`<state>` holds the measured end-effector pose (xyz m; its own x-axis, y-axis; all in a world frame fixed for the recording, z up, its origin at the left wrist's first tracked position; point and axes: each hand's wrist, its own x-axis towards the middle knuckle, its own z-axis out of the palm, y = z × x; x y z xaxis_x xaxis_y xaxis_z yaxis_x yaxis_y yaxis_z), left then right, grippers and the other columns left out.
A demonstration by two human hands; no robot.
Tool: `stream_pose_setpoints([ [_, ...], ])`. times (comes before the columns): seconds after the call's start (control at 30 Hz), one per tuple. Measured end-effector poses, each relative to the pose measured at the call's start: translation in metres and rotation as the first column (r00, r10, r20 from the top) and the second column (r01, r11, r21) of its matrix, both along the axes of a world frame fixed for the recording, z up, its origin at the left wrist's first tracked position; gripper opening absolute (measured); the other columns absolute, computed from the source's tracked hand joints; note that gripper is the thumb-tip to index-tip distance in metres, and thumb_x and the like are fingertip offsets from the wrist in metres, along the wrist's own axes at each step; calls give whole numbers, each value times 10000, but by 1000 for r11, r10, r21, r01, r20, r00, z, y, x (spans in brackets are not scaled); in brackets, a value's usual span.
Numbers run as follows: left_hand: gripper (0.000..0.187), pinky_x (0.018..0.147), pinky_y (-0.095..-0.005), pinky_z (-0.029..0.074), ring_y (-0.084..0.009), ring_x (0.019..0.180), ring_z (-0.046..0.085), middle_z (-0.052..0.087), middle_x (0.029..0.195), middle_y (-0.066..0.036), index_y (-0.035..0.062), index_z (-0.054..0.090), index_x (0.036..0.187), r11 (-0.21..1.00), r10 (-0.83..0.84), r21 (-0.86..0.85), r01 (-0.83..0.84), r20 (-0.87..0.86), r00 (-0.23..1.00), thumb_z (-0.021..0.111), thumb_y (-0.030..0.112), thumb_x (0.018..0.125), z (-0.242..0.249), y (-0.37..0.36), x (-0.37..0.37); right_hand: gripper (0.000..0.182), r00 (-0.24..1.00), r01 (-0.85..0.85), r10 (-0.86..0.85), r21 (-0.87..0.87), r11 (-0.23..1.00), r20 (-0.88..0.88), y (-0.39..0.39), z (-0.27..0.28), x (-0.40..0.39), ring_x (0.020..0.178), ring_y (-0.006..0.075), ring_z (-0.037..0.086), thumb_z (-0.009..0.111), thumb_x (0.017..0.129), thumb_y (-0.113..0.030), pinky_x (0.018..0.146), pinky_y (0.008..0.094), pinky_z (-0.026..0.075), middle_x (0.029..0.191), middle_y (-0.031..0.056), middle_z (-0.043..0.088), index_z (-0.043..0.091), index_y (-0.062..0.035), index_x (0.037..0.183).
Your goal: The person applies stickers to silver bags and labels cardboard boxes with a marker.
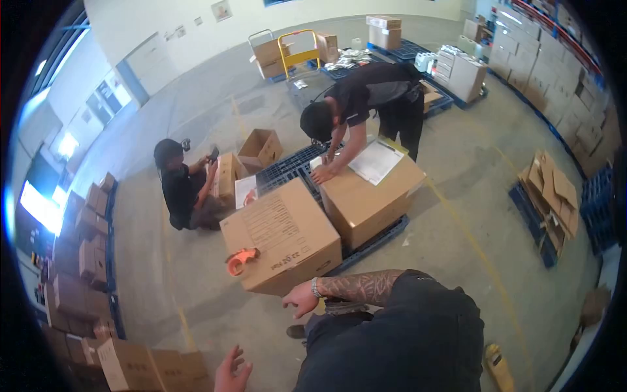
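Observation:
My right hand (300, 299), with a bracelet at the wrist, hangs beside the near lower corner of a large closed cardboard box (287, 228). It holds nothing and its fingers are loosely apart. On that box's top lies an orange tape dispenser (242, 261), near its left edge. Lower in view, my left hand (233, 371) is raised with fingers spread and nothing in it, partly cut off by the frame. A second cardboard box (366, 199) stands beside the first, with a sheet of paper (371, 161) on top. Both are on a blue pallet (287, 166).
A co-worker (372, 98) leans over the second box, hands on it. Another person (183, 183) crouches left, holding a dark device, beside an open carton (260, 149). Flattened cardboard (548, 193) lies right; cartons (147, 366) stand lower left. A yellow-framed cart (297, 49) stands behind.

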<state>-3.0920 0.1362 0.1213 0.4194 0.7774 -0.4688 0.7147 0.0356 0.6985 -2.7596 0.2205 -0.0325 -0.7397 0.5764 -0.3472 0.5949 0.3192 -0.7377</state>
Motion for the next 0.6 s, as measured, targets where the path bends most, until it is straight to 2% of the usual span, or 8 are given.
stream_pose_setpoints([
  [0.03,871,1103,-497,333,-385,1385,363,334,1555,-143,160,33,1571,982,54,-178,-70,-97,994,628,278,946,-10,13,-32,626,999,26,-27,7,1000,30,7,-7,-14,1121,368,601,689,812,-406,945,442,480,1203,202,632,549,-29,1291],
  [0.07,871,1103,-497,333,-385,1385,363,334,1555,-143,160,33,1571,984,40,-167,-57,-100,994,628,278,946,-19,21,-61,626,999,41,-41,18,999,26,17,-9,-31,1121,368,601,689,812,-406,945,442,480,1203,202,632,549,-29,1291],
  [0.17,784,1104,-496,333,-378,1382,366,332,1539,-191,112,139,1555,976,176,-93,-195,-178,968,616,262,950,-34,24,-135,621,999,33,-33,17,999,39,51,-4,-91,1136,368,592,696,804,-392,954,431,482,1224,209,620,556,-17,1279],
  [0.23,658,1089,-471,350,-352,1348,403,385,1483,-205,15,317,1463,887,437,222,-406,-113,893,614,301,950,-52,10,-171,626,999,36,-40,154,987,22,76,-8,-153,1128,378,594,703,799,-384,959,433,484,1215,215,623,553,-2,1272],
  [0.27,613,1070,-455,362,-334,1322,417,406,1439,-210,-28,394,1384,826,563,224,-518,-291,773,613,339,945,-46,7,-184,619,998,48,-53,164,985,21,85,1,-184,1117,379,602,701,801,-358,952,441,487,1191,222,634,548,7,1277],
  [0.4,642,1005,-466,411,-340,1222,495,493,1337,-206,-47,375,1389,693,712,203,-692,-345,611,588,371,950,-66,5,-254,611,974,-10,46,165,986,-221,113,46,-287,1104,368,615,693,806,-334,940,436,494,1171,221,645,539,3,1292],
  [0.53,448,939,-422,470,-280,1012,588,574,1118,-149,-41,506,1227,332,871,23,-943,376,316,674,215,901,-206,13,-409,611,957,-219,229,74,973,-177,133,36,-380,1095,367,613,691,825,-337,944,443,486,1178,210,643,514,-24,1318],
  [0.6,443,1000,-408,403,-271,1092,485,444,1192,-144,-36,472,1189,331,884,278,-902,244,400,661,242,901,-139,7,-382,618,954,-256,262,62,965,-143,143,18,-431,1097,372,608,687,846,-355,957,451,477,1196,205,635,491,-42,1341],
])
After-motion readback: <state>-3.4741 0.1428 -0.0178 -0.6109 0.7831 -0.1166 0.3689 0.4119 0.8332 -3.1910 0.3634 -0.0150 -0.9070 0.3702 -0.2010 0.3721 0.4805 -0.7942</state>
